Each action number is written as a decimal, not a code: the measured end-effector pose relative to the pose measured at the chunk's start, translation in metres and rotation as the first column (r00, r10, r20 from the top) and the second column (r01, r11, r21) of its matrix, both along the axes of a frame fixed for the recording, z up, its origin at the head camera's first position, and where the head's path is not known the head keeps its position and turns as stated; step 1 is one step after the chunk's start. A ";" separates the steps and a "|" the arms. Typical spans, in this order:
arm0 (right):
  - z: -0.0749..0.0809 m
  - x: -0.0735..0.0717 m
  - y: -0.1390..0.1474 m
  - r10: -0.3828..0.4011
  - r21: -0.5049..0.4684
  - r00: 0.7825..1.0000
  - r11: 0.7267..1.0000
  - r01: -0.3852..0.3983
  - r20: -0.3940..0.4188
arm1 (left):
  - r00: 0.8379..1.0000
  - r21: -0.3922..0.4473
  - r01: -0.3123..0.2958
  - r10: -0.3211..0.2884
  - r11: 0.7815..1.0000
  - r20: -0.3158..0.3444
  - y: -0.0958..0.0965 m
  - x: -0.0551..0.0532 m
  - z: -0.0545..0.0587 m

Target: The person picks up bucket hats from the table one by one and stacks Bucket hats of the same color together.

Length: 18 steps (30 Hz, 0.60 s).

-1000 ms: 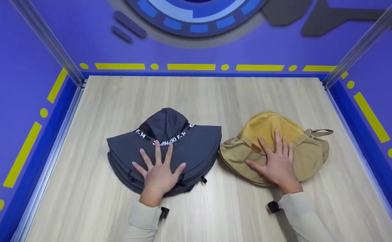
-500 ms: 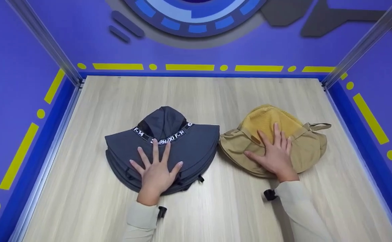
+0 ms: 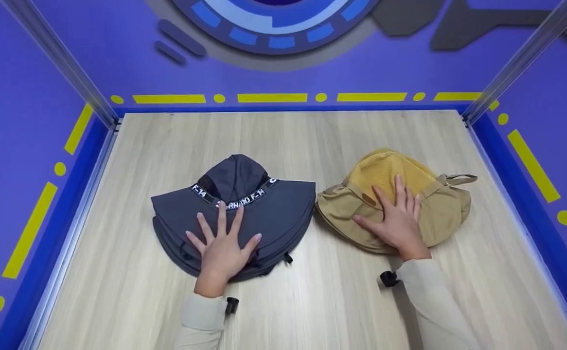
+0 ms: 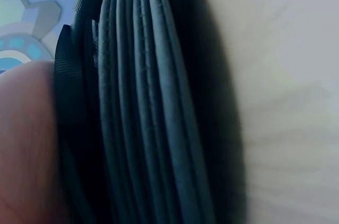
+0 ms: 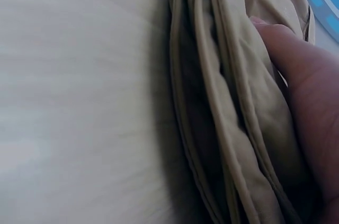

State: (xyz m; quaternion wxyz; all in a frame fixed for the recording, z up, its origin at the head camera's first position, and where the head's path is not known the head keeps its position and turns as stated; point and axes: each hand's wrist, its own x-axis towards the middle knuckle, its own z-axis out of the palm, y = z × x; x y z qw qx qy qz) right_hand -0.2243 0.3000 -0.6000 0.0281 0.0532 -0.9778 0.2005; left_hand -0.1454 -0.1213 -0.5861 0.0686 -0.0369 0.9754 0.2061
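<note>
A dark grey sun hat (image 3: 283, 209) with a lettered band lies folded flat on the table, left of the middle. My left hand (image 3: 222, 255) rests on its brim with fingers spread straight, fingertips at the band. In the left wrist view the stacked brim layers (image 4: 143, 97) show edge-on beside the hand. To the right lies a tan sun hat (image 3: 444, 223) with a yellow crown and a strap loop at its right side. My right hand (image 3: 400, 226) lies flat over its brim and crown, thumb apart. Folded tan brim layers (image 5: 233, 91) appear in the right wrist view.
The pale wood-grain table (image 3: 283, 136) is enclosed by blue-purple panels (image 3: 283, 73) at the back and both sides. Metal posts (image 3: 64, 63) stand at the rear corners. The two hats lie side by side, their brims nearly meeting. A small black strap end (image 3: 288, 259) sticks out from the grey hat.
The tan hat and my right hand have shifted slightly away, toward the back of the table. My left hand stays spread on the grey hat, and the head view has drifted a little.
</note>
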 end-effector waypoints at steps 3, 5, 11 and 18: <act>-0.001 -0.001 -0.002 -0.004 -0.016 1.000 1.000 0.004 -0.017 | 1.000 -0.009 -0.004 0.004 1.000 -0.012 -0.002 0.000 0.000; -0.002 -0.001 -0.003 -0.006 -0.020 1.000 1.000 0.006 -0.021 | 0.999 -0.009 -0.006 0.005 1.000 -0.032 -0.004 0.000 0.000; -0.002 -0.001 -0.003 -0.002 -0.016 1.000 1.000 0.002 -0.003 | 1.000 -0.011 -0.015 0.015 1.000 -0.012 -0.004 -0.001 0.007; 0.029 0.002 -0.011 -0.042 -0.078 0.999 0.996 0.043 0.023 | 1.000 -0.064 0.012 -0.012 0.998 -0.014 0.014 -0.014 0.047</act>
